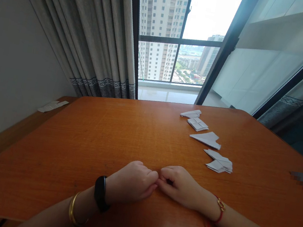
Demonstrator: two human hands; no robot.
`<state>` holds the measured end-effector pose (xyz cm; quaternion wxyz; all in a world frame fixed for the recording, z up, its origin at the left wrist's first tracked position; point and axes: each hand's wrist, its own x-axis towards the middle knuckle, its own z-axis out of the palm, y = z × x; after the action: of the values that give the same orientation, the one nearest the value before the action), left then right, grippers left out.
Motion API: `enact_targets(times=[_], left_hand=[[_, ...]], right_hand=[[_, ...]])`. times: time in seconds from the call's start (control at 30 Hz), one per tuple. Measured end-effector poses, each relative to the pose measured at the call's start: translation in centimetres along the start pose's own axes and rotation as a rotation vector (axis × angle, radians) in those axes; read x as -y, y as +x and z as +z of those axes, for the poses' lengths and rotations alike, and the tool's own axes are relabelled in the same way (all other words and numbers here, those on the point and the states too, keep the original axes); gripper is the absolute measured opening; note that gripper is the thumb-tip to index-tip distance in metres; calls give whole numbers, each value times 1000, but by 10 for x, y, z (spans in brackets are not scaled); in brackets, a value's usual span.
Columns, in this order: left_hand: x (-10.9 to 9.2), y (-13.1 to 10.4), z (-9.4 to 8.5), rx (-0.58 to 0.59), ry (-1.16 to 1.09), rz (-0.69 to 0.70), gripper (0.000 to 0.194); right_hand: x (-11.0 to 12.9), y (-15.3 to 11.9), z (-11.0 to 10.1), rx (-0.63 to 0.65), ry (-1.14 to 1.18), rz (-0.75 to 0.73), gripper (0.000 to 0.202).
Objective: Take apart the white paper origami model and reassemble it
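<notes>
Paper point(221, 165) in folded form, the group nearest to the person, lies on the table point(93, 131) beyond the right hand point(182, 186) and more to the right side, well apart from the fingers. The right hand is nearer to it than the left hand point(132, 182). Its narrow tips point to the left, and its long axis runs from left to right, slightly slanting toward the person. Behind it lies a flat paper plane point(207, 139), with its sharp nose also to the left, and farther away are a folded square point(197, 124) and a smaller folded piece point(191, 114). The left hand is closed, its fingers curled inward. The right hand is also curled, with thumb and finger brought together around a small hollow. Both hands touch each other at the fingertips; whether something thin is hidden there, I cannot tell.
</notes>
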<state>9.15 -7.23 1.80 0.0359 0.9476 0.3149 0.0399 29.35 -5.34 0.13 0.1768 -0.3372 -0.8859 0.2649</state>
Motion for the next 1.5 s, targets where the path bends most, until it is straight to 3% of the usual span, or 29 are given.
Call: enact_targets(times=[1.5], left_hand=[[5, -1, 1, -37, -60, 7, 12]], right_hand=[[-1, -1, -2, 15, -128, -29, 27]])
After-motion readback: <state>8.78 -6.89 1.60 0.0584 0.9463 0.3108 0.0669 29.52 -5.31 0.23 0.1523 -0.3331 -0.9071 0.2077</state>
